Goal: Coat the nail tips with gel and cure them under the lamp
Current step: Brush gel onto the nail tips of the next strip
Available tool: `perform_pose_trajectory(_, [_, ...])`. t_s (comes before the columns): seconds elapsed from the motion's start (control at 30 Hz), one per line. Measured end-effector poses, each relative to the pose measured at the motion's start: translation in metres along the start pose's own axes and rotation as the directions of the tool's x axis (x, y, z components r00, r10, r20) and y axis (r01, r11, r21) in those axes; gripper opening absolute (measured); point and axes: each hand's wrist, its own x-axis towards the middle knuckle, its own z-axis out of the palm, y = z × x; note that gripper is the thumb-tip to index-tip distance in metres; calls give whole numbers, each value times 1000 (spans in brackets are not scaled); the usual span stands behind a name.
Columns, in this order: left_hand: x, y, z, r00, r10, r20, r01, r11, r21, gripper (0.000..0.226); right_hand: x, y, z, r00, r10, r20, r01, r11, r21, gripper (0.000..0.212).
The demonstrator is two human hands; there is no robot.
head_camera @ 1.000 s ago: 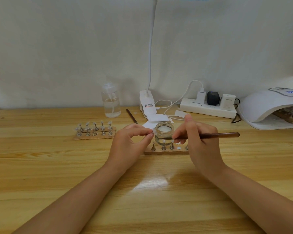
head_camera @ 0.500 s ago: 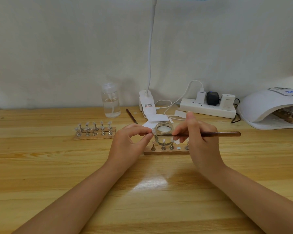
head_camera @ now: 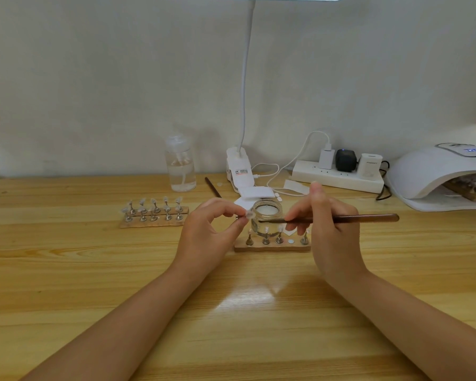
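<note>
My left hand (head_camera: 209, 232) pinches a small clear nail tip on its stand (head_camera: 248, 215) between thumb and fingers. My right hand (head_camera: 327, 229) grips a brown brush (head_camera: 349, 219) that lies level, its bristle end reaching across the front of the open glass gel jar (head_camera: 267, 215), just right of the nail tip. Below the jar lies a wooden strip (head_camera: 272, 247) with several nail tips on metal stands and one bare magnet spot. The white curing lamp (head_camera: 437, 171) stands at the far right with another wooden strip inside.
A second wooden strip (head_camera: 154, 215) with several nail-tip stands lies to the left. Behind it are a clear pump bottle (head_camera: 180, 166), a spare brush (head_camera: 213, 187), a desk lamp clamp (head_camera: 238, 171), white pads (head_camera: 254, 192) and a power strip (head_camera: 338, 177) with cables.
The brush has risen slightly and its bristle end has drawn back to the right, away from the nail tip. My left hand holds still.
</note>
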Motion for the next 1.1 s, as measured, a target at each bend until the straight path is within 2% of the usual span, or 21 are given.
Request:
perform_pose_trajectory(0.1, [0, 1, 0, 1000, -13, -6, 13, 1000, -25, 14, -1, 1, 0, 999, -40, -3, 40, 999, -25, 42])
perform_pose_trajectory(0.23, [0, 2, 0, 1000, -26, 1, 26, 999, -19, 23, -2, 1, 2, 991, -129, 30, 131, 986, -99, 37])
perform_pose_trajectory(0.5, [0, 0, 0, 1000, -16, -2, 15, 1000, -16, 18, -4, 3, 5, 968, -204, 142, 228, 957, -178, 36])
perform_pose_trajectory(0.7, [0, -1, 0, 1000, -4, -5, 4, 1000, 0, 24, -5, 3, 3, 983, -158, 91, 164, 985, -56, 40])
perform_pose_trajectory(0.8, [0, -2, 0, 1000, 2, -11, -1, 1000, 3, 25, -3, 3, 4, 980, -184, 75, 193, 972, -135, 37])
perform_pose_trajectory(0.9, [0, -2, 0, 1000, -2, -4, 2, 1000, 1, 21, -3, 4, 6, 976, -183, 116, 203, 959, -196, 37])
perform_pose_trajectory(1.1, [0, -1, 1, 1000, -10, 4, 10, 1000, -8, 22, -5, 3, 6, 980, -162, 113, 175, 978, -112, 40])
